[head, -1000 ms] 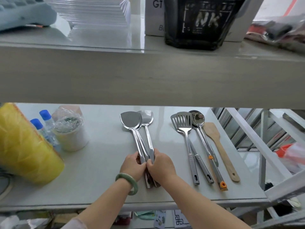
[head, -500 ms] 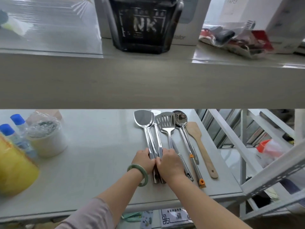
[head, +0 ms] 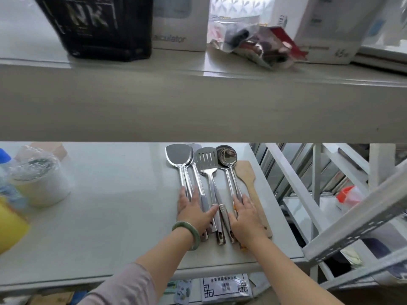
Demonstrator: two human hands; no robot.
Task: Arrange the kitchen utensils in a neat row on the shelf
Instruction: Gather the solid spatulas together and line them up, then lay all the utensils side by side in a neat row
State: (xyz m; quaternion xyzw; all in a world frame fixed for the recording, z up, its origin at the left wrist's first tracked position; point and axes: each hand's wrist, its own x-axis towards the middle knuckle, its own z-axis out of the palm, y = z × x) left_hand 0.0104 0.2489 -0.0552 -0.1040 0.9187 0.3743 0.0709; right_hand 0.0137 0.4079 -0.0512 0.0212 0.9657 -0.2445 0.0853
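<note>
Both hands flat, fingers spread: left hand (head: 193, 211) on turner (head: 178, 155) handles, right hand (head: 245, 216) on ladle (head: 226, 154) handle, possibly touching spatula (head: 245, 172).

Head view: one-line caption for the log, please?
Both hands, left hand and right hand, flat on the handles of metal utensils lying side by side, wooden spatula rightmost, on the shelf.

Bare shelf (head: 114, 216) left of utensils (head: 211, 183) — wrapped tub (head: 40, 183) far left — upper shelf (head: 198, 106) overhead
</note>
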